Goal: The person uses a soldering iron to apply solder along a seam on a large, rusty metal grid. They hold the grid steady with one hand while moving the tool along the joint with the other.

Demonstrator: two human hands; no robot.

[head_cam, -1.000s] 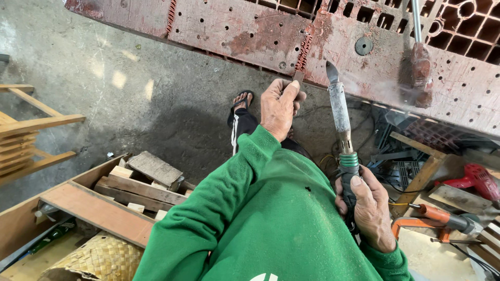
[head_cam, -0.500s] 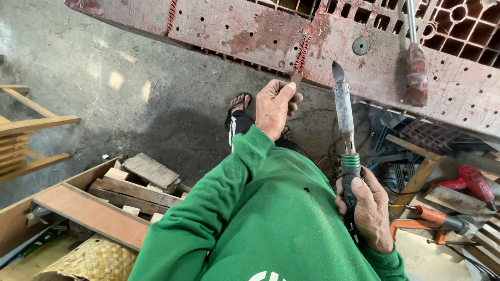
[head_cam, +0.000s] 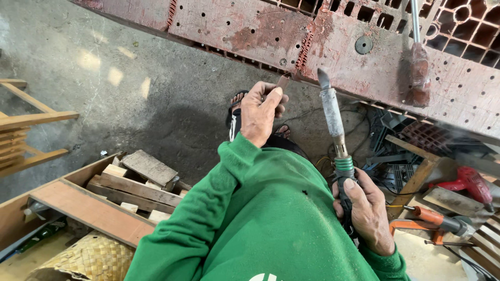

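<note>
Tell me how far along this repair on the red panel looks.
Done: two ridged seams run across the red panel, at and. In hand: the left hand pinches a small strip by the second seam; the right hand holds the heating iron, tip just below the panel edge, touching nothing. Left: cannot tell.

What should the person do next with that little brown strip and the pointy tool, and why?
Probably bring the strip and the tool tip together at the panel's edge. The left hand pinches the small brown strip right by the reddish perforated panel, near a rough seam. The right hand holds the long tool, its tip pointing up but still apart from the panel and strip.
</note>
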